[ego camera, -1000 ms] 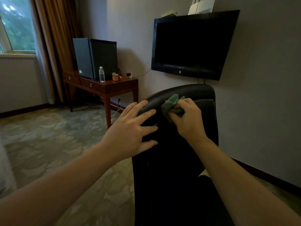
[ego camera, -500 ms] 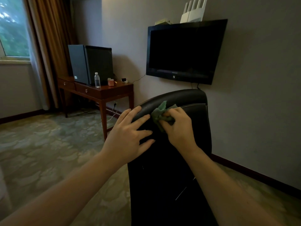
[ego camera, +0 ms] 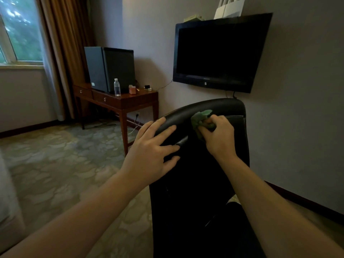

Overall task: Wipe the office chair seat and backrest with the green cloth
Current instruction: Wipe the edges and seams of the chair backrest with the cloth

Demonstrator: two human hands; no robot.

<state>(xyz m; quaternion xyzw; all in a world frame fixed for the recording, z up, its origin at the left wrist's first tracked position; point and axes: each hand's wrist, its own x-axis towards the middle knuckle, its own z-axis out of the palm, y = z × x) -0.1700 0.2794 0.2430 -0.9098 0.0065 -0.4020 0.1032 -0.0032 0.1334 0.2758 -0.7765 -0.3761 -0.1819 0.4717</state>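
A black leather office chair (ego camera: 195, 183) stands in front of me, its backrest (ego camera: 230, 108) turned toward the wall. My right hand (ego camera: 217, 138) is closed around a crumpled green cloth (ego camera: 200, 118) and presses it against the upper part of the backrest, just below the top edge. My left hand (ego camera: 152, 153) lies flat with fingers spread on the backrest's upper left edge. The seat is dark and mostly hidden behind my arms.
A black TV (ego camera: 217, 53) hangs on the wall right behind the chair. To the left stands a wooden desk (ego camera: 119, 103) with a dark cabinet (ego camera: 109, 67), a water bottle (ego camera: 117, 87) and small items. Patterned carpet (ego camera: 55, 155) spreads out to the left.
My right hand with the cloth has shifted slightly along the top of the backrest. My left hand keeps its place on the chair. My view has drifted a little.
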